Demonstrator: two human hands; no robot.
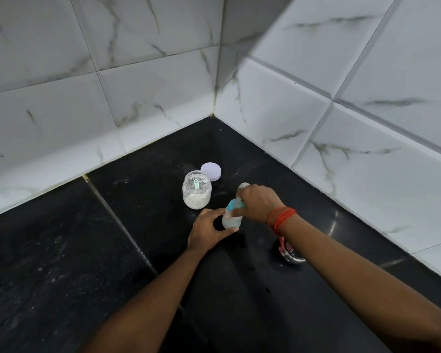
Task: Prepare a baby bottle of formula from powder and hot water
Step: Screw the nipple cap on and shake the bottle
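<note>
A black, shiny stone tabletop (61, 250) fills the bottom of the view. White wall tiles with grey streaks (49, 98) stand behind it and meet in a corner.

A little left of the middle, a small clear glass jar (196, 198) stands open on the tabletop. It has white powder in the bottom. A small green scoop (196, 186) sits inside it. Just behind the jar, a round, flat, pale purple lid (213, 169) lies on the tabletop and touches the jar's far side.

Next comes the left hand (208, 233). Its thumb and fingers curl around the bottom part of a small see-through baby bottle with a cloudy white look (229, 221). The bottle stands on the tabletop near the jar, between the two hands. It has a bright blue ring (232, 206) near its top.

The right hand (259, 202) comes down over the top of the bottle. Its fingers are bent and grip the top at the blue ring. A small clear thing (245, 185) peeks out just behind this hand, and I cannot tell what it is.

A band of red thread (281, 217) is wound around the right wrist. Under the right arm sits a shiny steel pot (293, 258), mostly hidden.
</note>
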